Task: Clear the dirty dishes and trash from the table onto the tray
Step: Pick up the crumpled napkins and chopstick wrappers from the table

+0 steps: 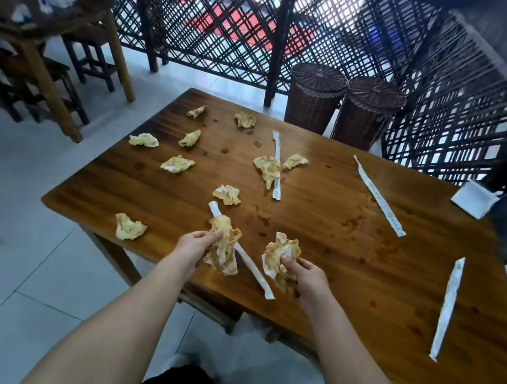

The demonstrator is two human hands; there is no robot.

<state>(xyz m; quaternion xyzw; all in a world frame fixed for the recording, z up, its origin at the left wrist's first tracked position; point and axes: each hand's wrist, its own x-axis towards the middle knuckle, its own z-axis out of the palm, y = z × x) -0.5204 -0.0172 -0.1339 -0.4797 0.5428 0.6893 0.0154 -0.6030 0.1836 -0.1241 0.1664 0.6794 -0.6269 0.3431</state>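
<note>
The left forearm (pixel 130 305) and right forearm (pixel 353 354), both bare, reach forward from the bottom of the view and draw slightly closer toward the wrists, over the near edge of the tabletop (pixel 337 237). The left hand (pixel 194 245) is turned thumb-up, its fingers (pixel 213 236) and thumb pinching a crumpled napkin (pixel 223 253). The right hand (pixel 307 275) lies knuckles-up with a straight wrist, its fingers (pixel 288 262) curled onto a second crumpled napkin (pixel 279 255). The two hands are near each other but apart.

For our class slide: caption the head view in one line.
Left hand and right hand each grip a stained napkin at a table littered with napkins and wrappers.
</note>
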